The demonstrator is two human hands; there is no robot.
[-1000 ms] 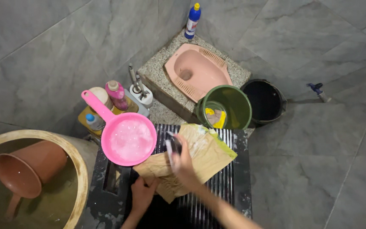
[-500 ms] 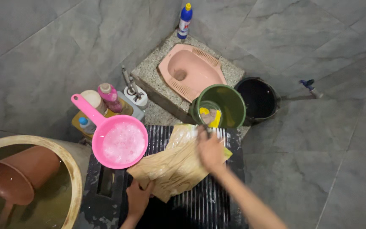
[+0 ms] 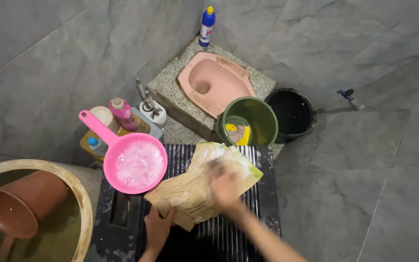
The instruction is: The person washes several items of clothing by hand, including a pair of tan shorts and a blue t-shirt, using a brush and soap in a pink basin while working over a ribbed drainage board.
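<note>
Head view: a tiled washroom floor seen from above, with a black ribbed washboard (image 3: 263,213) in the lower middle.
Cloth: a tan cloth (image 3: 197,191) with a green edge lies spread and crumpled across the washboard, just right of the pink dipper.
Left hand: the left hand (image 3: 157,229) is closed on the cloth's near-left corner, pinning it to the board.
Right hand: the right hand (image 3: 225,187) rests on top of the cloth near its middle; it is motion-blurred, so I cannot tell how far it is curled or whether it holds anything.
Handling: the cloth looks wet, limp and light, likely slippery with suds; it folds wherever it is pushed. An edge or corner, bunched in the fingers, seems the surest hold.
Dipper: a pink dipper (image 3: 139,165) full of foamy water sits on the washboard's left end, touching the cloth.
Left side: a big round basin (image 3: 86,204) holds water and a brown scoop (image 3: 18,204).
Behind: bottles (image 3: 117,114) stand in a cluster; a green bucket (image 3: 260,121) and a black bucket (image 3: 292,114) sit side by side by a pink squat pan (image 3: 214,82), with a blue bottle (image 3: 206,26) in the corner.
</note>
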